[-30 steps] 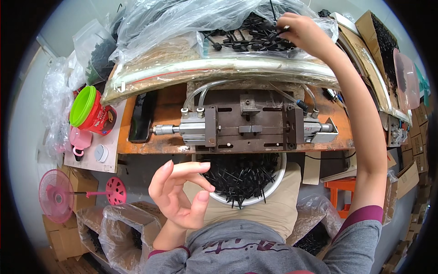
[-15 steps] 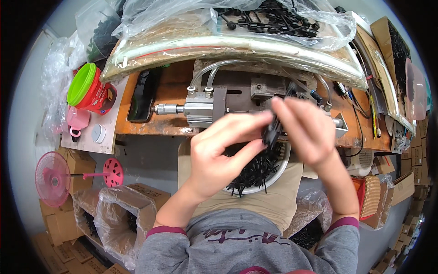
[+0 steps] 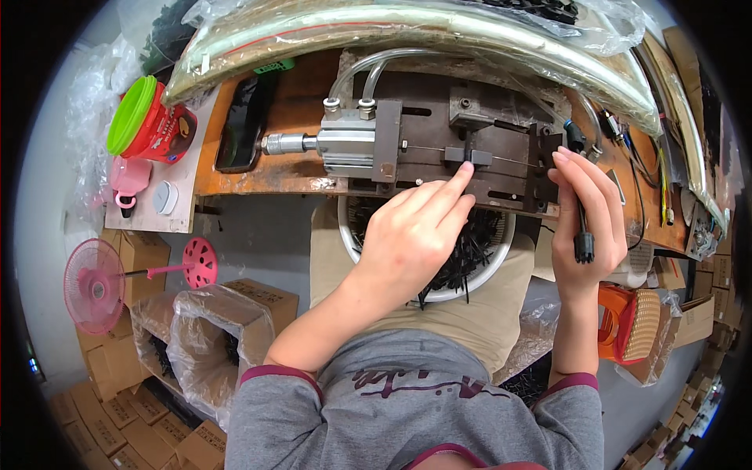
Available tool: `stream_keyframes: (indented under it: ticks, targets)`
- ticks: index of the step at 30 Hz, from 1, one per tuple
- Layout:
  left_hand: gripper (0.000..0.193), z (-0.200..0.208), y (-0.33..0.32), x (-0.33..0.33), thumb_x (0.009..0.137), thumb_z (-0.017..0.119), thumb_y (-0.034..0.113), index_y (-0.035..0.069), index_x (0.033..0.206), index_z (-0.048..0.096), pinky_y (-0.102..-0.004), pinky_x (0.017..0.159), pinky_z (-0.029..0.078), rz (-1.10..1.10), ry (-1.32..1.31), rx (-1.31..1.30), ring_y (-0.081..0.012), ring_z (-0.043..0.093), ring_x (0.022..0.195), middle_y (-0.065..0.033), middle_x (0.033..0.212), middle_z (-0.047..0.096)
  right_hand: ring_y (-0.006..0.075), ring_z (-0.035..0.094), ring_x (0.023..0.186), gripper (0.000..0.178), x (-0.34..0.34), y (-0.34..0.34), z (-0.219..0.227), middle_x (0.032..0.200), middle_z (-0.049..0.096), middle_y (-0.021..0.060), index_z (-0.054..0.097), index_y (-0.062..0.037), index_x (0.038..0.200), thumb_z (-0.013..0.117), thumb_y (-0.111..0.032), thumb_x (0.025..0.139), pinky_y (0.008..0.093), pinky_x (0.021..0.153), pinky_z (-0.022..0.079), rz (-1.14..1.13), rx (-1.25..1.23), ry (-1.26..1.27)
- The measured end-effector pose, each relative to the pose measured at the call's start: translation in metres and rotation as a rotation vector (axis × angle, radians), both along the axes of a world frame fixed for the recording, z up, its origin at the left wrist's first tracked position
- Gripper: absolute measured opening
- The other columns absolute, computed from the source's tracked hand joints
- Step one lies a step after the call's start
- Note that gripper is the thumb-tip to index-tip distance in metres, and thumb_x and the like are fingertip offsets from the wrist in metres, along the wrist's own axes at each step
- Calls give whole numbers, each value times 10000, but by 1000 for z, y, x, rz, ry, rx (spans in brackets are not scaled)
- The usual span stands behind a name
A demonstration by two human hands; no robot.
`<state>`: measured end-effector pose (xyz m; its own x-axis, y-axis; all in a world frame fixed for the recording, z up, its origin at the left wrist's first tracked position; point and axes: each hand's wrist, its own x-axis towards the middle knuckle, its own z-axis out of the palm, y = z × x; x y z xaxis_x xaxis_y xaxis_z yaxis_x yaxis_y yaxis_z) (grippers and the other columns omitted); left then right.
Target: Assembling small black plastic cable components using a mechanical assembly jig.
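Observation:
My left hand [image 3: 419, 235] reaches to the metal fixture [image 3: 427, 168] with its index finger stretched out. That fingertip touches a small black part [image 3: 468, 146] seated between two grey blocks on a thin rod. My right hand [image 3: 601, 227] is at the fixture's right end, fingers curled around a black plastic part [image 3: 583, 247] with a ribbed end. Its fingertips are beside the dark upright bracket [image 3: 540, 172]. A white-rimmed basket [image 3: 501, 258] of black plastic pieces [image 3: 446, 278] rests on my lap, partly under my left hand.
A pneumatic cylinder [image 3: 345, 141] with clear hoses is at the fixture's left. Left of it are a dark tray [image 3: 243, 129] and a red bucket [image 3: 168, 129]. Plastic-wrapped material [image 3: 407, 35] lines the bench's back. A pink fan [image 3: 95, 286] and bagged boxes [image 3: 207, 345] stand lower left.
My hands have moved apart from over the basket, where black pieces were between them. The left now touches the part in the fixture; the right has gone to its right end. The view has shifted.

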<state>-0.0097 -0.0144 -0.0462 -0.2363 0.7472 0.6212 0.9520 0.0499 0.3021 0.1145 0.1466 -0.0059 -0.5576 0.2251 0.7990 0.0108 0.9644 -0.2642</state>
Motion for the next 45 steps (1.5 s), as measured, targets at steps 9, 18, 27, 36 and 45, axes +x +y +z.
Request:
stream_keyframes:
  ticks: [9,18,27,36,45]
  targets:
    - [243,0,9,-5,707,780,95,35,930,706,-302,614,528,4,10,-111,-213,652,631,-115,1226,674,261,710,796,304,9,7,-12,946,723,166,685,34,1000,759,131,722,318,663,567,79,122,40]
    - [240,8,7,-5,734,775,114,50,957,713,-297,611,539,10,-48,-210,-224,658,640,-92,1217,682,232,673,732,352,12,10,-17,949,686,131,726,24,1000,823,61,664,301,593,532,45,248,64]
    - [383,35,-13,7,683,827,2,48,1056,754,-264,650,564,-310,-670,126,-170,677,760,-95,926,711,247,679,741,355,2,-2,-21,977,670,160,712,78,1013,779,23,669,302,602,560,95,371,56]
    - [324,30,-17,14,676,841,46,50,991,759,-288,668,563,-290,-699,158,-185,667,824,-77,948,682,249,700,796,309,-8,-4,-23,1000,693,164,715,59,1014,775,45,712,315,678,588,104,262,84]
    - [243,-1,3,1,700,790,120,39,908,695,-308,656,538,30,-1,-75,-213,664,721,-107,1201,682,271,707,919,241,11,-11,-13,1139,643,224,606,101,1171,530,112,942,326,857,580,169,-605,148]
